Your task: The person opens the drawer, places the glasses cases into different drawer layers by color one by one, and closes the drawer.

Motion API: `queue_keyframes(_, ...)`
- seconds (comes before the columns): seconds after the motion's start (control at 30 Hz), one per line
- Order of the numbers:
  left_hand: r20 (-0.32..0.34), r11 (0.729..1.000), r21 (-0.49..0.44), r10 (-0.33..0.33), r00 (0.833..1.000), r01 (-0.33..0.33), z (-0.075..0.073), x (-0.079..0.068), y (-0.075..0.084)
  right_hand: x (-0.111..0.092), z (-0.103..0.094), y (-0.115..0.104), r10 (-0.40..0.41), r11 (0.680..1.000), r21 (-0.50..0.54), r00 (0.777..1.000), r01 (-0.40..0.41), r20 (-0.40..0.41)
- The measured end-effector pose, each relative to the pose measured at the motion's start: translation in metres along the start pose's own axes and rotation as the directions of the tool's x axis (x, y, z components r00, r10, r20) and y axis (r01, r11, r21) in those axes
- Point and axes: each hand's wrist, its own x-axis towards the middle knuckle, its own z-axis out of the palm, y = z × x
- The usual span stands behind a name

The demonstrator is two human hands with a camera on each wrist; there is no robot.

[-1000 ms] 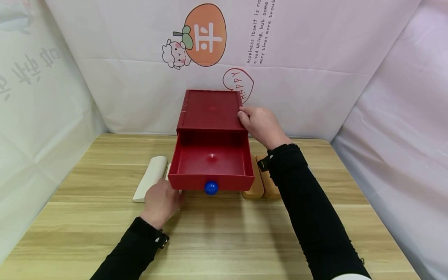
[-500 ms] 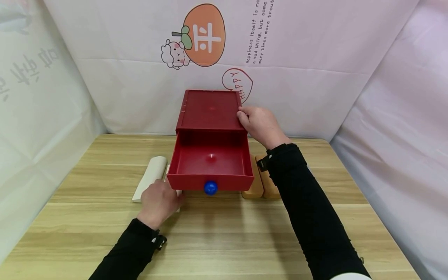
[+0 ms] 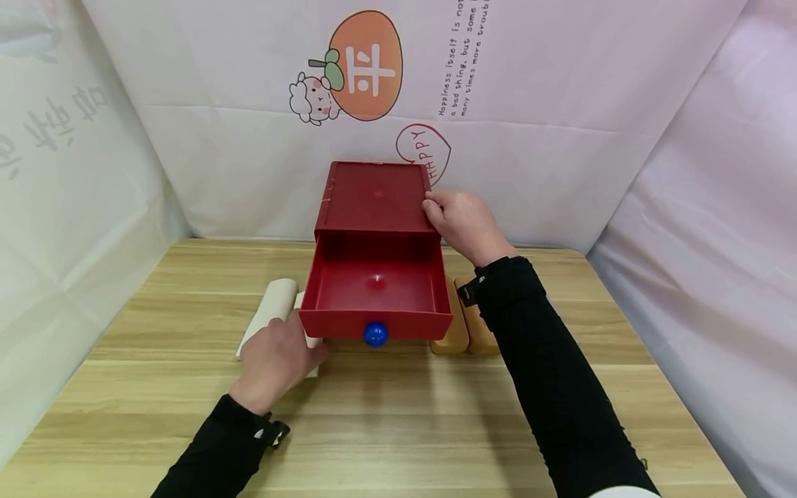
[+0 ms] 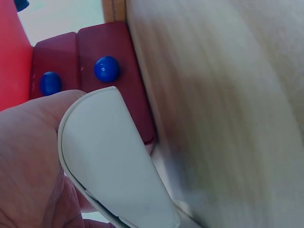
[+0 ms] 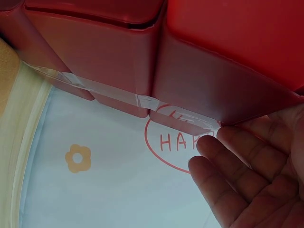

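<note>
1x white printed cloth (image 3: 529, 166) as the wall behind, 1x light wood-grain bench (image 3: 436, 429). On it, 1x boxy red plastic drawer cabinet (image 3: 380, 197), mid-width near the back edge. 3 drawers stacked, 3 blue ball knobs (image 4: 107, 69), one per drawer. 2x tan round-cornered blocks (image 3: 457, 332) side by side to the cabinet's right, on the right half of the bench, partly under the cabinet and the black sleeve (image 3: 548, 366). 2x cream half-round leather-look cases, the outer case (image 3: 277, 299) towards the left edge, the inner case (image 4: 114, 156) next to the cabinet. Left hand (image 3: 274, 356): grasping the inner case over its curved top, thumb on the cabinet side, fingers on the other; fingertips hidden. Can't tell if the base is off the bench. Right hand (image 3: 463, 218): slack, not clenched, thumb and forefinger against the cabinet's upper right edge, other fingers extended down beside it. Cabinet upright, top drawer pulled well out towards the front edge, red floor visible, lower two pushed in. Inner case: smooth end face, raised rim along the curve, flat side towards the bench.
</note>
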Motion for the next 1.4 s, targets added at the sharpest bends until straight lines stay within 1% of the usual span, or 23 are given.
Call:
queue_keyframes(0.1,0.005,1.000,-0.012,-0.019,1.000,0.019,-0.008,-0.003,-0.001,0.000,0.000,0.000,0.003,1.000,0.004,1.000,-0.003,0.001)
queue_keyframes(0.27,-0.062,1.000,0.010,0.029,0.998,-0.029,-0.019,-0.007,-0.007,0.000,0.000,-0.001,0.008,1.000,0.009,1.000,-0.008,0.004)
queue_keyframes(0.33,-0.074,0.999,0.025,0.048,0.996,-0.046,-0.024,-0.008,-0.011,0.000,0.000,-0.001,0.010,1.000,0.011,1.000,-0.010,0.005)
queue_keyframes(0.43,-0.061,0.998,0.024,0.053,0.997,-0.051,-0.033,-0.009,-0.015,-0.001,0.000,-0.001,0.011,1.000,0.013,1.000,-0.011,0.003)
queue_keyframes(0.67,-0.038,0.999,-0.029,0.025,0.999,-0.026,-0.052,-0.009,-0.024,0.000,0.000,0.000,0.006,1.000,0.002,1.000,-0.006,-0.010)
queue_keyframes(0.83,-0.053,0.997,-0.054,0.048,0.997,-0.051,-0.067,-0.010,-0.029,0.001,0.001,0.000,0.007,1.000,0.003,1.000,-0.007,-0.008)
queue_keyframes(0.97,-0.060,0.995,-0.065,0.067,0.996,-0.071,-0.083,-0.013,-0.032,0.000,0.000,0.000,0.001,1.000,0.001,1.000,-0.001,-0.010)
queue_keyframes(1.2,-0.054,0.992,-0.082,0.092,0.994,-0.096,-0.113,-0.020,-0.034,-0.001,-0.001,0.000,-0.011,1.000,-0.005,1.000,0.011,-0.010)
queue_keyframes(1.4,-0.048,0.989,-0.104,0.098,0.994,-0.103,-0.128,-0.028,-0.029,-0.001,-0.001,0.000,-0.013,1.000,-0.005,1.000,0.013,-0.008)
